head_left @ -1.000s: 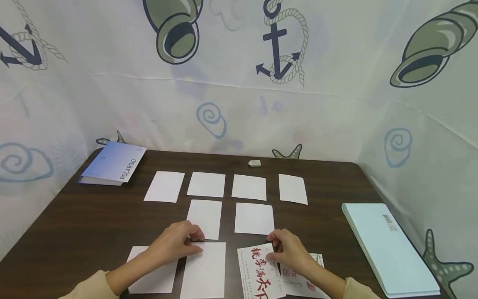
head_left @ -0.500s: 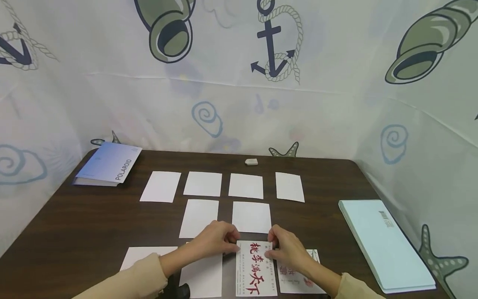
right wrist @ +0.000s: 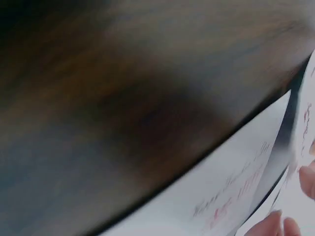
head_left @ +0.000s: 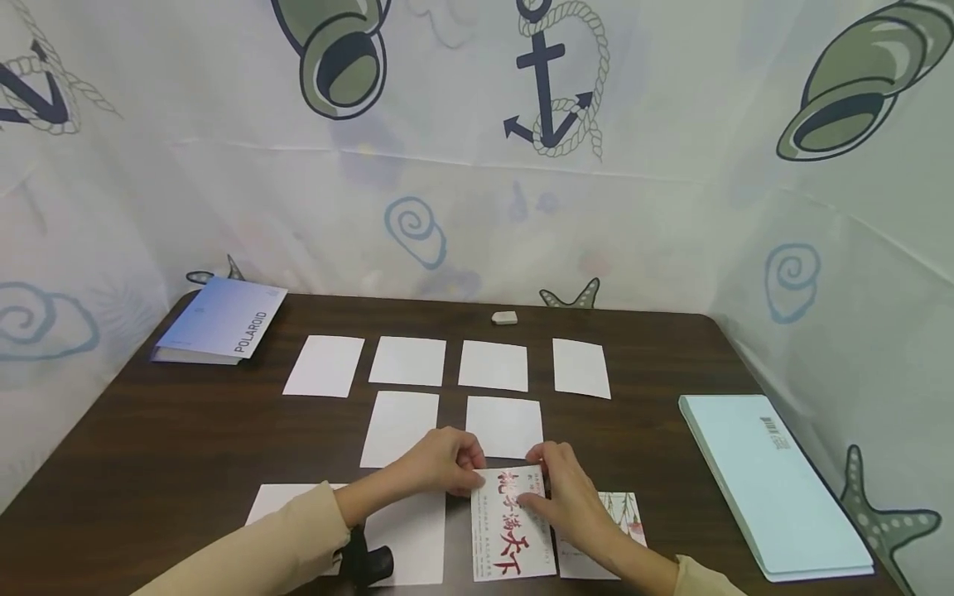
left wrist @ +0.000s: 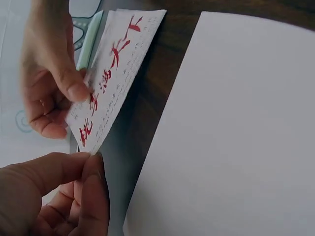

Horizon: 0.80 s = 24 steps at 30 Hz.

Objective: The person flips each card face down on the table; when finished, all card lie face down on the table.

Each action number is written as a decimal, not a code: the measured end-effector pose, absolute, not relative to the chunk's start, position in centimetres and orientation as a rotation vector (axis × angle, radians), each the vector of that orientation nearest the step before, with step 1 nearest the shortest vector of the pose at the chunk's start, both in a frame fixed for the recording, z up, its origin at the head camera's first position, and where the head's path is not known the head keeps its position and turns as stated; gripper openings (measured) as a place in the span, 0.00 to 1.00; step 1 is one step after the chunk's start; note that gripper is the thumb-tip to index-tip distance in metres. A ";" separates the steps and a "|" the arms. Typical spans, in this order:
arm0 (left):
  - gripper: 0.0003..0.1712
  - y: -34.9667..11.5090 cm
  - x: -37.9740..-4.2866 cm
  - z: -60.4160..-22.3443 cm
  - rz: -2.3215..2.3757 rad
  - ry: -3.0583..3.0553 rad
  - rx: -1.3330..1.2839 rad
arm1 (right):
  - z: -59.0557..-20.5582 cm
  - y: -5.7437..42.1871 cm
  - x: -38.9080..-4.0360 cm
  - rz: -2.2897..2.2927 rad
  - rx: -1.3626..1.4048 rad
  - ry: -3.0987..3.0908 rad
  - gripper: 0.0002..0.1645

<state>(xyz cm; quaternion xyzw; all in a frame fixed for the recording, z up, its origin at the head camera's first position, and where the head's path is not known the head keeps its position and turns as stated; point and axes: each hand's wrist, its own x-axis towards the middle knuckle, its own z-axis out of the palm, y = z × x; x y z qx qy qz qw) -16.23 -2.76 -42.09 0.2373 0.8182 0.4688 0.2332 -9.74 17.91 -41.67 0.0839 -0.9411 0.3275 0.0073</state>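
Observation:
A white card with red brush lettering (head_left: 510,538) stands before me, in the row nearest my body. My left hand (head_left: 447,459) pinches its top left corner between thumb and forefinger, seen close up in the left wrist view. At the top right, my right hand (head_left: 562,497) holds the same card, thumb on the printed face and fingers at the edge. Partly under my right hand lies a second printed card (head_left: 626,515) with a plant drawing. A blank white card (head_left: 410,538) is beneath my left wrist, and another (head_left: 279,501) is partly covered by my left sleeve.
Several blank cards (head_left: 407,361) lie in two rows farther back on the dark wooden table (head_left: 209,439). A blue POLAROID album (head_left: 224,319) stands at the back left, a pale green book (head_left: 768,488) lies at the right. A small white eraser (head_left: 504,318) is near the back edge.
My left hand has moved right, from the blank card to the lettered card's top left corner. The lettered card has turned from a slant to nearly straight while my right hand stayed on it.

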 end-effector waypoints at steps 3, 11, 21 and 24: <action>0.07 -2.6 -16.4 -41.8 1.287 2.220 0.638 | -41.5 17.6 -9.6 1.034 0.230 -2.905 0.25; 0.06 -2.7 -16.7 -41.4 1.293 2.178 0.592 | -41.4 15.0 -7.8 1.518 0.553 -2.907 0.20; 0.05 -2.7 -16.5 -40.8 1.341 2.048 0.522 | -42.5 13.5 -7.6 1.439 0.588 -2.945 0.24; 0.05 -2.7 -16.5 -40.8 1.344 2.037 0.516 | -42.6 13.6 -7.7 1.439 0.600 -2.935 0.23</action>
